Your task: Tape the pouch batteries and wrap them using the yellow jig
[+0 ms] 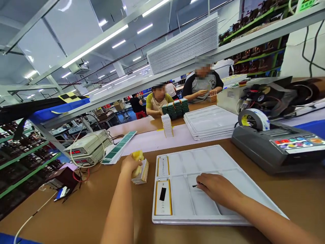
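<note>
Right hand pinches a black strip, likely light, bendy; hold its edge. Left hand curls by a stack; can't tell its grip.

- Left forearm reaches forward, left hand with fingers curled.
- Right forearm slants leftward, right hand palm down, thumb and fingertips pinched together.

2 yellow-edged white cells lie flat in the white tray.
</note>
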Demonstrator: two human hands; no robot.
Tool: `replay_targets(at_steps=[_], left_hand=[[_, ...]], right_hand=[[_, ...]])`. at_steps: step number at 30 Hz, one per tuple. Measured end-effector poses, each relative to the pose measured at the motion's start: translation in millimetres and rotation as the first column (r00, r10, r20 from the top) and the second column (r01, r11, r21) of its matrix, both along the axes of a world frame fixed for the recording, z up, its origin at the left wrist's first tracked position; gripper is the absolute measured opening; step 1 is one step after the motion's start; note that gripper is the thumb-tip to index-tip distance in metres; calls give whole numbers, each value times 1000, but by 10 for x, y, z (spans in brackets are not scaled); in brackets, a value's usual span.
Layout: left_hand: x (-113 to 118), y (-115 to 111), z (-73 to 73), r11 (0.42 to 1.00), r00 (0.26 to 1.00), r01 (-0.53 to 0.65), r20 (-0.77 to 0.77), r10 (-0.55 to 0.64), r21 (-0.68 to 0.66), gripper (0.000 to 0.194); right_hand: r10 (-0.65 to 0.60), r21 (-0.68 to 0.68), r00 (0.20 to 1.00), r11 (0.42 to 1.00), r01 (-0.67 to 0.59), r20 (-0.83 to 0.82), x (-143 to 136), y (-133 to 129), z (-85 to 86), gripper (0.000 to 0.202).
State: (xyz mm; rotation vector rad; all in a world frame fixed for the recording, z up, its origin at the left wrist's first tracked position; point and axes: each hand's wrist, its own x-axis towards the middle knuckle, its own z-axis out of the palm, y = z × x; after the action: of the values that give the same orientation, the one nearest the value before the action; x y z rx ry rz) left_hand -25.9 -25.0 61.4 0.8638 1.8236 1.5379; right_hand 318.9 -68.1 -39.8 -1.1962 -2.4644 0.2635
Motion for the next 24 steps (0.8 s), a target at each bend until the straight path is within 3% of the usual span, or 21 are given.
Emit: replay_targets(at_steps=[3, 6, 12, 16, 21, 23, 24], left_hand=[[-15, 75, -60, 986, 967, -89, -251, 52, -141, 34], [38, 91, -122, 964, 907, -136, -419, 30, -227, 28], [152, 91, -80, 914, 807, -183, -586, -70, -361, 35], [247, 72, 27, 873, 754, -228, -645, -122, -432, 27], [353, -61, 190, 868, 665, -282, -735, -130, -409, 29], [413, -135, 226, 904, 628, -276, -774, -88, -326, 36], [456, -165, 217, 934, 643, -240, -764, -53, -266, 41]], right_hand=[[13, 11, 1000, 1000, -13, -13, 23, 23, 16, 22], [19, 13, 999, 1000, -19, -30, 38, 46, 10, 22], [2, -7, 998, 1000, -3, -57, 48, 69, 0, 20], [-18, -6, 999, 1000, 17, -50, 52, 105, -26, 20], [-41, -18, 998, 999, 40, -41, 51, 145, -47, 21], [-51, -34, 998, 998, 49, -35, 49, 154, -44, 22], [-55, -43, 998, 998, 54, -31, 49, 158, -45, 22]])
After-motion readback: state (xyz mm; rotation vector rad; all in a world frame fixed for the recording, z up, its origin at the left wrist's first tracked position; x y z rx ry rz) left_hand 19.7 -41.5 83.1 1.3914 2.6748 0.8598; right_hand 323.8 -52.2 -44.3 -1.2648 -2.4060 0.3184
